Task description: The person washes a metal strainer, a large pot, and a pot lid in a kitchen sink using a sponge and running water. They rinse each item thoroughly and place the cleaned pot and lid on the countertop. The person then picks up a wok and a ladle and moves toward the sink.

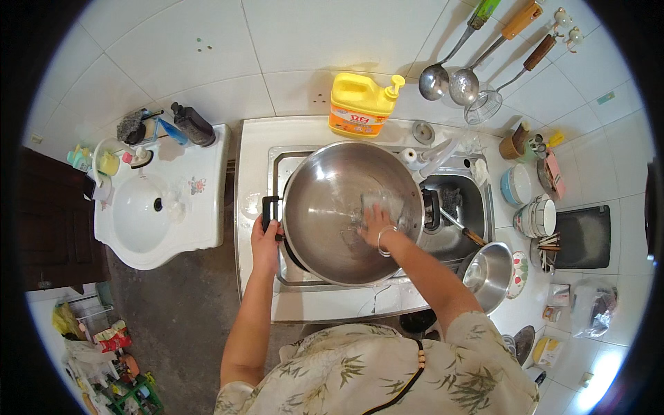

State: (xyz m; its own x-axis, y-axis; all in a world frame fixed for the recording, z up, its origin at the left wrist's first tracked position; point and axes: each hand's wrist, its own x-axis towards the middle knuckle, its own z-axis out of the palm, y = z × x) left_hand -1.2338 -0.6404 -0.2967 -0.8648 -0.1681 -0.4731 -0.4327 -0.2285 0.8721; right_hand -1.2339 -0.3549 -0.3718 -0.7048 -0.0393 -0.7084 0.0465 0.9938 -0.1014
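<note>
A large, wide steel wok (325, 235) rests over the sink, its inside facing up and shiny with wet streaks. My left hand (265, 243) grips the black side handle (270, 211) at the wok's left. Inside the wok, my right hand (377, 225) lies against the metal with its fingers spread, a bangle on the wrist. Beside those fingers is a pale, see-through patch (391, 204); I cannot tell whether it is a thin cloth or glare. The second black handle (431, 209) juts over the right basin.
A yellow detergent jug (360, 107) stands behind the wok. The right basin (453, 238) holds a dark scrubber (452, 200) and a wooden-handled tool (474, 237). A steel bowl (488, 277) and stacked bowls (536, 218) stand at right. Ladles (434, 83) hang above; a white washbasin (142, 235) is left.
</note>
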